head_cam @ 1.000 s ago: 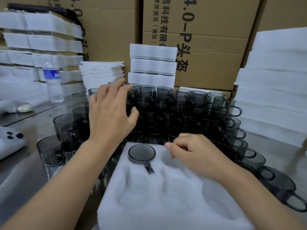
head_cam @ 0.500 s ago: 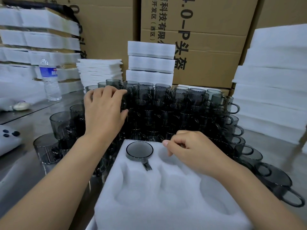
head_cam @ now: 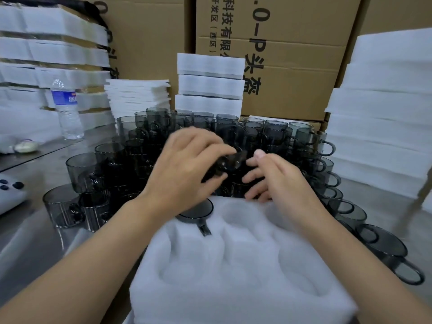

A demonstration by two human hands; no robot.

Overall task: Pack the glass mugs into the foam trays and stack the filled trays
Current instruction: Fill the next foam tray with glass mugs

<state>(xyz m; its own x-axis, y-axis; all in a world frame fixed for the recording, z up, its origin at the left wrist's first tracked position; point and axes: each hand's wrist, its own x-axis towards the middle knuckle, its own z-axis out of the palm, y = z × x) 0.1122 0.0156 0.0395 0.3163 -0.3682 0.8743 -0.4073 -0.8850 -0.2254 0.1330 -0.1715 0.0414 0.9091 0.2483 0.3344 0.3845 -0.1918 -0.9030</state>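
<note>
Left hand (head_cam: 187, 169): fingers curled round a dark held mug (head_cam: 225, 163), lifted just above the far edge of the foam tray (head_cam: 233, 272). The mug is tilted and motion-blurred, so I can't tell which way its handle points.

Right hand (head_cam: 280, 181): fingers loosely spread, thumb up, gripping nothing, just beside the held mug. Can't tell whether it touches the glass.

The tray lies directly below both hands, nearest the camera. One seated mug (head_cam: 196, 212) is in the far-left pocket, handle pointing toward the camera; the other visible pockets hold no mugs.

The mug cluster (head_cam: 268, 136) stands packed tight on the tabletop (head_cam: 28, 230) behind the tray, wrapping round its left and right sides.

Further out:
- tall foam stack (head_cam: 378, 136) on the right
- centre stack (head_cam: 210, 85) at the back
- thin foam sheets (head_cam: 138, 97) beside the centre stack
- water bottle (head_cam: 67, 108) on the left
- cardboard boxes (head_cam: 292, 54) behind everything
</note>
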